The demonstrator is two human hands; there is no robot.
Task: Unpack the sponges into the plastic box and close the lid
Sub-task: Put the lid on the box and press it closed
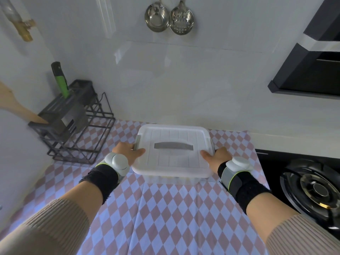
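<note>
Two hands are on the plastic box, one at each short end, and I see them from above through the head camera. My left hand has its thumb lying on the lid near the left edge, with the fingers curled round the grey latch on that side. My right hand mirrors it: thumb on the lid's right edge, fingers wrapped over the right latch. Both are clamped on the box ends. The lid sits flat on the box and covers it fully; its grey handle lies folded in the middle. Through the cloudy front wall I cannot make out what is inside. The box stands on a checked cloth near the back wall. A black wire rack stands well to the left, a gas burner to the right, and two ladles hang on the wall above.
</note>
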